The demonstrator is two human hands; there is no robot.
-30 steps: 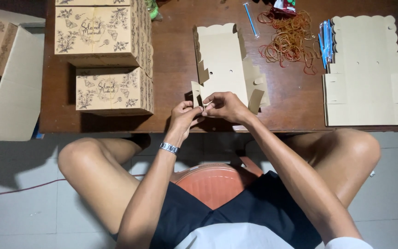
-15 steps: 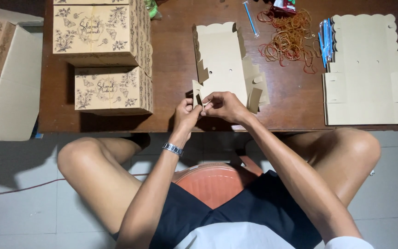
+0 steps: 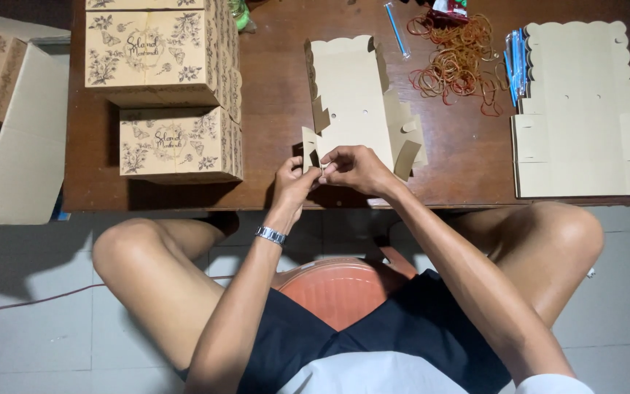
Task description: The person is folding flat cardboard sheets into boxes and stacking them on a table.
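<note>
Cardboard is being folded at the near edge of the wooden table (image 3: 271,95). 1 half-formed box (image 3: 355,109) is lying open in the middle of the table, with its side walls partly raised and its scalloped lid flap pointing away from the person. The left hand (image 3: 294,179) and the right hand (image 3: 355,168) are being held close together, fingertips nearly touching, and both are pinched on a small corner tab (image 3: 309,146) at the near left end of the box.

Progress is judged as partial: the walls are being stood up, but the near corners are not yet locked and the lid is lying open. 2 finished printed boxes (image 3: 176,142) are stacked at the left of the table. A pile of flat blanks (image 3: 585,124) is waiting at the right. Rubber bands (image 3: 457,58) are scattered at the far side, well apart from both hands.
</note>
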